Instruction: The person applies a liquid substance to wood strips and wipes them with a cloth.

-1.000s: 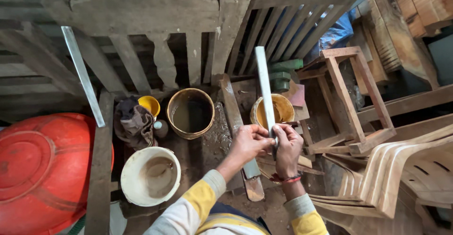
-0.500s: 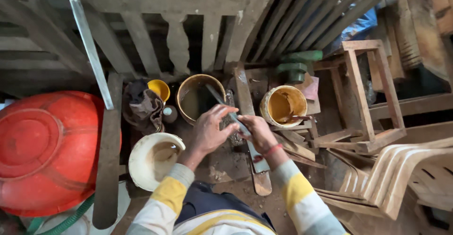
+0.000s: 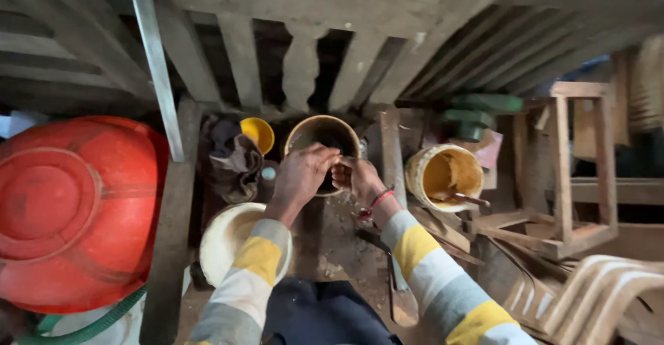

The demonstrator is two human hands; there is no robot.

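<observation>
Both hands over dark round tub [image 3: 323,137] at centre, between small yellow cup [image 3: 259,134] and yellow-smeared bucket [image 3: 445,177]. Left hand [image 3: 301,175] curled on rim; right hand [image 3: 354,177] pinched, contents unclear. Best keep tub steadied, work over opening.

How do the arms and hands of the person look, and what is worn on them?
Both arms wear long knitted sleeves with broad stripes of grey, yellow and white. The left sleeve ends at the wrist in a grey band, and so does the right sleeve. The left hand is bare, with no glove or ring visible. The right hand is bare too, with a thin red band around its wrist.
</observation>
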